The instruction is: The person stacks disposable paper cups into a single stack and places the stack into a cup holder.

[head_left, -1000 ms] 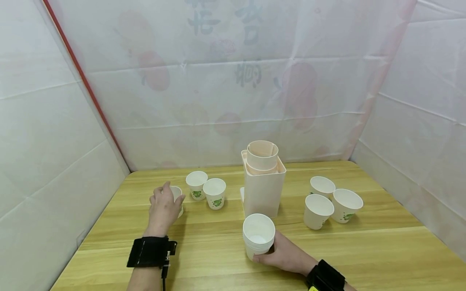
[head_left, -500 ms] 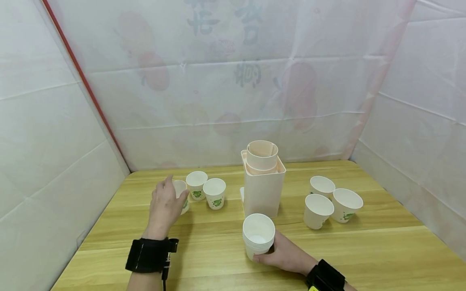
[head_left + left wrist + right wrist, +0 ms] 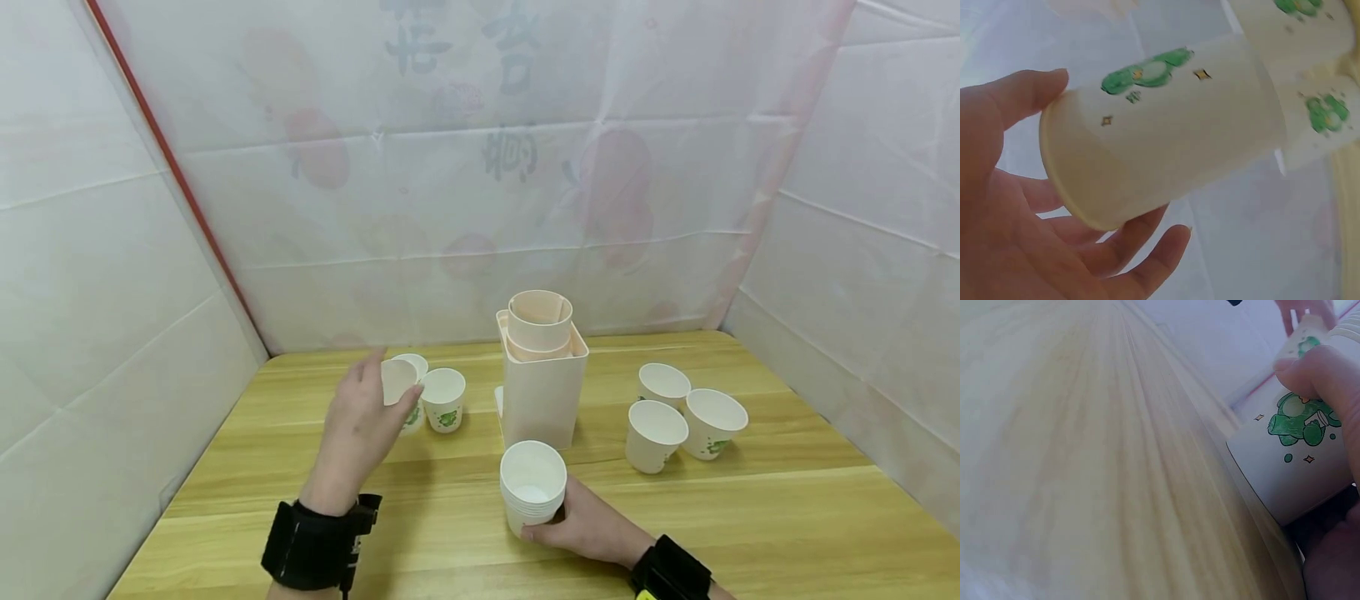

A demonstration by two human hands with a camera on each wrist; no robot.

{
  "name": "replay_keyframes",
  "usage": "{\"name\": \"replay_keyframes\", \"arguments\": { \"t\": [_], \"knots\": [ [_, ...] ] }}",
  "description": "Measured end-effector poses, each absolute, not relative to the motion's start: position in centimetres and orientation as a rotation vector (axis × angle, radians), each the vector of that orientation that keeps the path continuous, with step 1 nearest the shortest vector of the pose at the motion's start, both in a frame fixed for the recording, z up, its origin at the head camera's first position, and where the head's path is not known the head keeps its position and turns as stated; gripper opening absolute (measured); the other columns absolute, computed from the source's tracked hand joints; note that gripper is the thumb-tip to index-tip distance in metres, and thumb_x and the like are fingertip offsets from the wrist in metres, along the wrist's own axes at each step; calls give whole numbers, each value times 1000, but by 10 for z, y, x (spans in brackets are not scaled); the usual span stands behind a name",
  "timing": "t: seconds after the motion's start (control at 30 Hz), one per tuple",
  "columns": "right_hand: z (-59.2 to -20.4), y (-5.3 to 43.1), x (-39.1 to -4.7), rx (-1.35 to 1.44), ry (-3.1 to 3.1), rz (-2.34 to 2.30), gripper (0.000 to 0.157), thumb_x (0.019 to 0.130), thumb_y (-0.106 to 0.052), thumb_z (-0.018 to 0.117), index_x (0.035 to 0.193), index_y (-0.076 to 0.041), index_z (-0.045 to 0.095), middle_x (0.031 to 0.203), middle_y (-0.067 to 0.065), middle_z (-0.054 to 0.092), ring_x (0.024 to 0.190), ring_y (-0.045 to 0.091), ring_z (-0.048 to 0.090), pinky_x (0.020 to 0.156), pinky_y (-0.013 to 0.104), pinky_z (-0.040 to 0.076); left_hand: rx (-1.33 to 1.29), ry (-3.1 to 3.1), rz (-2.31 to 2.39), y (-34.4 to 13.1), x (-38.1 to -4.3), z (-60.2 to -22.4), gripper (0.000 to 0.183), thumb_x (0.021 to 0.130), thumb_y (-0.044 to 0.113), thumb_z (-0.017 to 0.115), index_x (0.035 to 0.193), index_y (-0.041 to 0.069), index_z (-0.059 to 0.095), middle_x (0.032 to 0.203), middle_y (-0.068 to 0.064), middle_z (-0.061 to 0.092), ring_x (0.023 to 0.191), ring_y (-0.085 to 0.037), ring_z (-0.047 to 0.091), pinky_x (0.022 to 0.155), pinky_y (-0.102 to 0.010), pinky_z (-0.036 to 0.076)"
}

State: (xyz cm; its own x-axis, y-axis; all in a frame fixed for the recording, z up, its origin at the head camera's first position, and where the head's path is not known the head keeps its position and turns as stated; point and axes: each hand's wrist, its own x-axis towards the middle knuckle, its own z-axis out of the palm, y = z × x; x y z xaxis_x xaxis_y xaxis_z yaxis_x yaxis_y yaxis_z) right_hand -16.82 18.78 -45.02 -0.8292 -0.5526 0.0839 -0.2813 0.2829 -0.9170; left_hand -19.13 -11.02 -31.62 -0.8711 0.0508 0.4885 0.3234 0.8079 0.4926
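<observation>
My left hand (image 3: 365, 417) holds a white paper cup (image 3: 1160, 137) with a green print, thumb on one side of the rim and fingers on the other. In the head view this cup overlaps one standing paper cup (image 3: 414, 363), whose front is mostly hidden. Right beside them stands another paper cup (image 3: 444, 400). At the front middle, my right hand (image 3: 588, 525) grips a nested stack of paper cups (image 3: 532, 492) from its right side, low on the wall. The right wrist view shows the thumb (image 3: 1316, 372) across the stack's printed side.
A tall pale box-shaped holder (image 3: 543, 404) with a round tube (image 3: 540, 325) in its top stands behind the stack. To the right, three paper cups (image 3: 656, 437) stand grouped. Fabric screens (image 3: 465, 208) enclose the back and sides of the wooden table (image 3: 450, 550).
My left hand has lifted its paper cup and carried it rightward, over toward the two standing cups. The right hand and the stack stay put.
</observation>
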Motion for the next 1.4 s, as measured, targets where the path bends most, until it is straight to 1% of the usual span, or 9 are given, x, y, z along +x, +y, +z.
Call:
{"name": "replay_keyframes", "arguments": {
  "t": [0.2, 0.4, 0.6, 0.77, 0.87, 1.1, 1.27, 1.4],
  "knots": [
    [-450, 188, -168, -763, 2297, -1580, 71, 76, -26, 74, 132, -26, 30, 126, -1, 46, 115, 19, 43, 98, 47, 33, -414, -2476, -858, -94, -180, -308, 69, 85, 44, 61, 137, 7, 34, 127, -18, 47, 114, -31, 43, 93, -50, 40],
    [-450, 188, -169, -748, 2298, -1581, 72, 76, -26, 75, 132, -25, 30, 126, -1, 46, 115, 19, 43, 98, 48, 32, -545, -2427, -885, -79, -170, -305, 70, 85, 48, 60, 138, 12, 33, 130, -11, 46, 116, -22, 42, 92, -45, 43],
    [-451, 188, -169, -748, 2303, -1571, 71, 76, -27, 74, 132, -25, 31, 126, -1, 47, 115, 18, 43, 98, 47, 32, -683, -2362, -966, -67, -161, -302, 67, 85, 48, 59, 138, 17, 33, 130, -4, 45, 118, -15, 40, 96, -40, 40],
    [-451, 189, -169, -754, 2303, -1565, 69, 77, -27, 74, 132, -26, 31, 126, -1, 47, 115, 18, 44, 98, 46, 33, -820, -2297, -1016, -55, -154, -300, 65, 87, 47, 58, 138, 17, 33, 132, -1, 43, 120, -13, 38, 97, -39, 40],
    [-451, 189, -169, -758, 2293, -1566, 68, 78, -27, 73, 132, -27, 31, 125, -1, 48, 114, 19, 44, 98, 45, 34, -889, -2262, -1039, -49, -151, -300, 63, 87, 45, 58, 138, 17, 33, 131, -1, 45, 119, -14, 39, 96, -38, 40],
    [-450, 188, -169, -801, 2255, -1579, 67, 80, -25, 71, 132, -28, 31, 124, 1, 48, 113, 21, 45, 97, 42, 35, -1042, -2171, -1081, -36, -145, -300, 61, 88, 37, 60, 138, 17, 32, 128, -3, 46, 116, -16, 42, 94, -35, 41],
    [-449, 189, -169, -818, 2235, -1580, 64, 81, -25, 70, 132, -28, 32, 125, 1, 48, 113, 21, 46, 96, 39, 37, -1115, -2168, -1088, -29, -143, -303, 61, 89, 36, 59, 139, 16, 30, 133, -4, 42, 119, -16, 39, 97, -36, 39],
    [-449, 189, -169, -822, 2220, -1584, 60, 82, -24, 69, 130, -26, 34, 123, 2, 50, 110, 22, 48, 94, 37, 39, -1123, -2208, -1090, -24, -142, -308, 62, 89, 40, 58, 140, 22, 28, 137, 1, 38, 124, -12, 33, 99, -34, 37]
  ]
}}
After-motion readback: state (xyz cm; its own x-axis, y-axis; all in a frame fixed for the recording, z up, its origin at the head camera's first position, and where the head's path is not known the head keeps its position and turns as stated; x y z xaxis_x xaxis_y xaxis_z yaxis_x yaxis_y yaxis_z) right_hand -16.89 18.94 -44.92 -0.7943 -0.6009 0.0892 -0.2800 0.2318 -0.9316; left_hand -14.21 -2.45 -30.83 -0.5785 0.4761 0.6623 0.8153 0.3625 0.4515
